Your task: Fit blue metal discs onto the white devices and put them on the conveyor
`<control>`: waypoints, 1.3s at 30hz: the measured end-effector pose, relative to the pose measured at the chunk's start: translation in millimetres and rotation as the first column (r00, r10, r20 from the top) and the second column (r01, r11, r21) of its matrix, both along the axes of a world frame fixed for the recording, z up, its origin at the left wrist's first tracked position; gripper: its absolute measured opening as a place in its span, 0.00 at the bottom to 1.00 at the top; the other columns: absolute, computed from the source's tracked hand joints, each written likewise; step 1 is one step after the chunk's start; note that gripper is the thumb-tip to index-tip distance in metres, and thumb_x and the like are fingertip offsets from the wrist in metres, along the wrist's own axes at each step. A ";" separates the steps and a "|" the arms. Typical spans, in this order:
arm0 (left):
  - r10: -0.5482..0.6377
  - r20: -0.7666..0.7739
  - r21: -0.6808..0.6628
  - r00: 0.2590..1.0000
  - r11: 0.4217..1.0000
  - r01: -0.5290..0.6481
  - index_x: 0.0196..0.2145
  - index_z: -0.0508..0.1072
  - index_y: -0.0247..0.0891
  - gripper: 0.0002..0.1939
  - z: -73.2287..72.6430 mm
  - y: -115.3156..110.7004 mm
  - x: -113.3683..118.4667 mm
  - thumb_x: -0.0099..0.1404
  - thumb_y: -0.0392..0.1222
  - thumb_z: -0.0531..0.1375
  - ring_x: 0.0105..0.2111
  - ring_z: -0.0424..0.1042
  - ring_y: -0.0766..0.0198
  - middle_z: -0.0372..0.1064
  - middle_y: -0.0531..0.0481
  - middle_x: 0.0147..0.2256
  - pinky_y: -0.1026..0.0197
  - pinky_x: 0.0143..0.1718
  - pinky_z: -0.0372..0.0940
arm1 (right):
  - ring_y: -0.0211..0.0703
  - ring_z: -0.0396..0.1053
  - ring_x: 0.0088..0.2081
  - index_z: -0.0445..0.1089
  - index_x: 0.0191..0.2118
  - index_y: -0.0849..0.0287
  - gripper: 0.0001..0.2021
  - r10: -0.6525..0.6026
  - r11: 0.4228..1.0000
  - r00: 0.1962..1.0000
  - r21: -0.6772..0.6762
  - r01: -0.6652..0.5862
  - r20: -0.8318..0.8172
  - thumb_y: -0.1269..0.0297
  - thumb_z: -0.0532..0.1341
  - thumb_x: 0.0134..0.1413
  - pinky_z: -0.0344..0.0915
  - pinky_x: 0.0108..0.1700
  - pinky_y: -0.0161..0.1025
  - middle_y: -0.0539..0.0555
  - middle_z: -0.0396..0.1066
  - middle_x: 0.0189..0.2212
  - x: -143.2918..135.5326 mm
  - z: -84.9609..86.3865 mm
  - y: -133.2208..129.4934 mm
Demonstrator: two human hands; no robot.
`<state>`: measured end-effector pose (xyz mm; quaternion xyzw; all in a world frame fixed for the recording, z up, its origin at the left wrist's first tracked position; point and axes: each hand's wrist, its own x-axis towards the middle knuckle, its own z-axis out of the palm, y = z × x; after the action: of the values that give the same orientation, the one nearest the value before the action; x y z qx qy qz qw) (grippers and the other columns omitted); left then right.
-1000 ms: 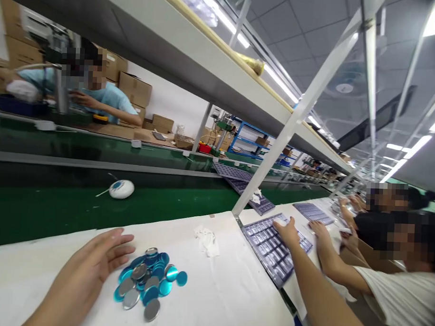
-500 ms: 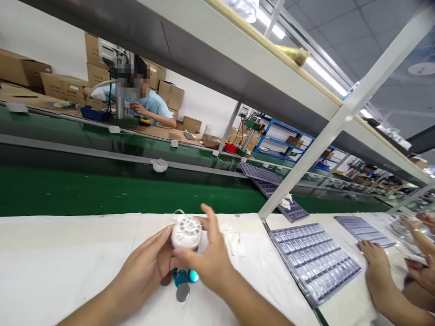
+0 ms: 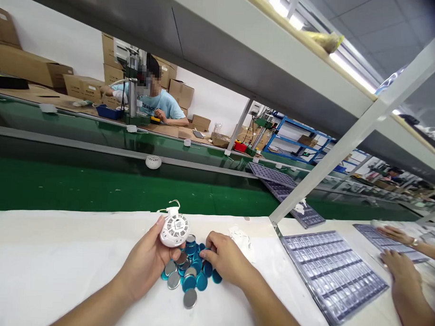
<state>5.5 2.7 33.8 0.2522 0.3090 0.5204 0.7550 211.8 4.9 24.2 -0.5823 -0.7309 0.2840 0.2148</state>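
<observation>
A round white slotted device (image 3: 174, 230) with a small white connector and thin wires on top is held between the thumb and fingers of my left hand (image 3: 146, 258). Several round discs (image 3: 190, 282), some blue and some silver, lie in a loose pile on the white covered table. My right hand (image 3: 230, 258) rests at the right edge of the pile, its fingers curled down among the discs; what its fingertips hold, if anything, is hidden.
A crumpled white wrapper (image 3: 241, 239) lies right of the pile. Beyond runs a green conveyor (image 3: 95, 189) carrying another white device (image 3: 153, 162). Clear compartment trays (image 3: 333, 271) and a slanted white post (image 3: 320, 173) stand right. Another person's hands are far right; a person sits opposite.
My right hand has left the white device and moved down to the discs. My left hand keeps the device, now turned and slightly left. The pile is now uncovered, and the conveyor device has shifted left.
</observation>
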 end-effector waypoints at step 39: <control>-0.146 -0.371 0.204 0.917 0.951 0.234 0.57 0.60 0.41 0.39 7.9 -37.6 17.2 0.54 0.59 0.68 0.23 0.65 0.64 0.70 0.53 0.27 0.61 0.28 0.62 | 0.38 0.69 0.24 0.62 0.53 0.52 0.26 0.018 0.976 0.535 -0.102 -0.194 -0.845 0.43 0.63 0.55 0.68 0.26 0.37 0.52 0.70 0.36 -33.5 15.0 -41.0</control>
<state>22.7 -35.0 41.7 0.4609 0.3466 0.4246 0.6980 178.2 -36.2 39.2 -0.3467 -0.5433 0.6062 0.4660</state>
